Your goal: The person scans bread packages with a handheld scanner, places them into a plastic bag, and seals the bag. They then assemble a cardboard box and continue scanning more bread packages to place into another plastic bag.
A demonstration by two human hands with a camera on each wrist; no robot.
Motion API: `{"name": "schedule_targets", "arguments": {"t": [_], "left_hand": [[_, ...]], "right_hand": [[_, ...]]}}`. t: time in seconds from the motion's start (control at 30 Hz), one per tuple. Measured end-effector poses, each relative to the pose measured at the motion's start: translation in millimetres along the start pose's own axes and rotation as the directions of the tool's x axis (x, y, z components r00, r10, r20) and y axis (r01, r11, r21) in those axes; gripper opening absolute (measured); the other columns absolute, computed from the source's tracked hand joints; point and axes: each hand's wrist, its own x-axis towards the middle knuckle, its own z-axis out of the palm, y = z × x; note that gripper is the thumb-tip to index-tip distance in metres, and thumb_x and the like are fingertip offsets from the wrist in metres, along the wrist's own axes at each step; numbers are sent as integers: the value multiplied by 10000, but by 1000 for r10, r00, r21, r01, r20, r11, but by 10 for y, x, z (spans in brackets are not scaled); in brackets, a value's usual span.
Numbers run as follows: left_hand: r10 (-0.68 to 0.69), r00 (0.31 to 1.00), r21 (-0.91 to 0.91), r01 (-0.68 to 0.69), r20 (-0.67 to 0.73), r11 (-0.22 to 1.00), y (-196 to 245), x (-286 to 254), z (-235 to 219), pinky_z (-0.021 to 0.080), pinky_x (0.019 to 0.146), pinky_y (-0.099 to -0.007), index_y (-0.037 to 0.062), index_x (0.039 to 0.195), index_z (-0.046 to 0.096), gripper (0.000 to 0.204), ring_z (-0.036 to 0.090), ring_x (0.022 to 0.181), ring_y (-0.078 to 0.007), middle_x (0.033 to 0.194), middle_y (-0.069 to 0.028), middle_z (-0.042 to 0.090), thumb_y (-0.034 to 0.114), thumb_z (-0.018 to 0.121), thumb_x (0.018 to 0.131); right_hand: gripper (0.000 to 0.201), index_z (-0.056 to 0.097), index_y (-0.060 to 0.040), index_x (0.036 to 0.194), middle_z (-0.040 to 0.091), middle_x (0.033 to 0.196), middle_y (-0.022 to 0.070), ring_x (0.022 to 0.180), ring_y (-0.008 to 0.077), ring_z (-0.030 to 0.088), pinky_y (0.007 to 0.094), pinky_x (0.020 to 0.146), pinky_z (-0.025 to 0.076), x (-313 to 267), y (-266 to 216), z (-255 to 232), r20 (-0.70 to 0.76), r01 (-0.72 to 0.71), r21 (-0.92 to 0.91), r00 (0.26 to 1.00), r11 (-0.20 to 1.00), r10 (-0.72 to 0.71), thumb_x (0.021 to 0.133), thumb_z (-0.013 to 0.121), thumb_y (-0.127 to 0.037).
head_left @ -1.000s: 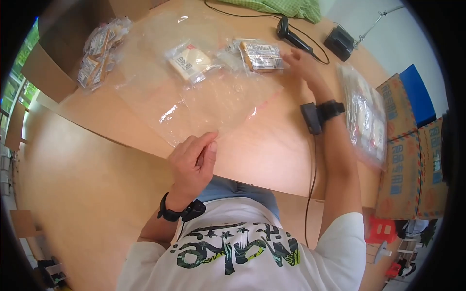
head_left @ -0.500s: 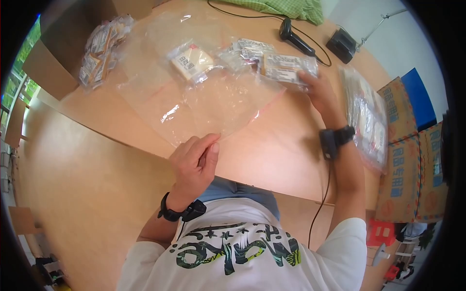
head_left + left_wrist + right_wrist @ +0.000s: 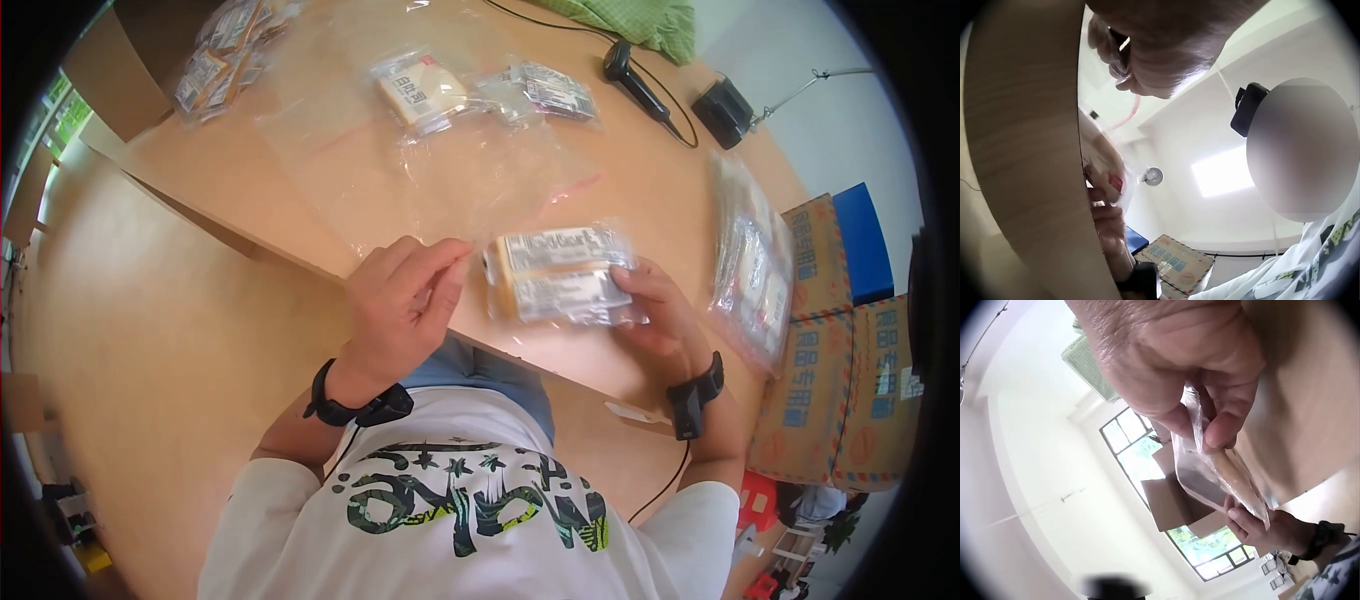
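Observation:
In the head view my left hand (image 3: 400, 305) pinches the near edge of a large clear plastic bag (image 3: 455, 185) spread over the table. Its curled fingers and some clear film show in the left wrist view, the hand (image 3: 1160, 50) at the top. My right hand (image 3: 662, 310) grips the right end of a clear-wrapped packet (image 3: 565, 275) with printed labels, just right of my left fingers. In the right wrist view, thumb and fingers of that hand (image 3: 1179, 356) pinch the wrapper of the packet (image 3: 1235, 478). A white-labelled packet (image 3: 425, 92) lies on the bag.
Another packet (image 3: 555, 92) lies behind, with a black scanner (image 3: 635, 82) to its right. Wrapped packets (image 3: 225, 55) lie at the far left. A stack of filled clear bags (image 3: 748, 265) lies at the right, beside cardboard boxes (image 3: 815, 390).
My right hand has taken hold of a packet from the far group and brought it nearer, beside my left hand. My left hand keeps its pinch. The head view has shifted.

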Motion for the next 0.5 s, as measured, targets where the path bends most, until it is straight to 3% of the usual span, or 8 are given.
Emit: {"name": "schedule_targets", "arguments": {"t": [0.07,0.1,0.13,0.2,0.23,0.37,0.5], "left_hand": [[127,992,132,-127,8,983,54,12,-40,376,534,-309,85,972,693,206,494,554,-186,664,-19,515,53,696,769],[183,983,172,-181,6,968,68,8,-48,382,551,-317,93,980,694,233,506,571,-190,682,-15,524,53,703,751],[238,971,212,-234,5,949,81,2,-52,388,568,-325,100,988,696,259,517,588,-195,700,-10,532,54,710,734],[275,962,231,-268,3,935,97,-21,-47,392,597,-333,103,1013,692,294,531,628,-191,753,-5,552,63,717,722],[292,956,243,-283,0,928,103,-27,-43,394,611,-336,105,1025,690,312,538,648,-190,779,-3,562,67,720,716],[321,947,208,-311,-14,927,132,-8,-11,392,619,-336,100,1055,680,335,548,689,-190,827,-3,574,65,718,724],[340,940,196,-327,-33,924,170,56,33,391,619,-334,98,1067,677,344,548,696,-188,834,-3,576,59,716,728]], "right_hand": [[277,564,10,1151,662,971,68,727,113,638,216,575,504,46,10,119,57,6,51,998,999,-9,915,594,-131],[286,544,-9,1187,654,1034,72,775,131,653,244,617,540,63,11,237,-37,45,61,998,997,-43,933,574,-135],[290,537,-8,1195,651,1048,75,797,135,655,249,631,548,90,15,297,-4,55,79,998,995,-55,936,569,-135],[299,522,-7,1211,645,1076,81,839,144,661,260,660,563,149,4,392,64,72,113,995,991,-80,944,558,-135],[297,512,-4,1219,633,1112,88,933,152,646,279,737,558,171,-17,473,130,72,110,988,991,-87,953,546,-131],[310,488,-10,1245,603,1149,75,1041,160,591,329,876,506,345,64,877,32,129,53,991,990,-131,959,539,-119],[295,517,-52,1225,602,1055,41,892,133,572,288,742,475,640,109,1123,94,182,-66,980,981,-176,945,569,-127]]}}
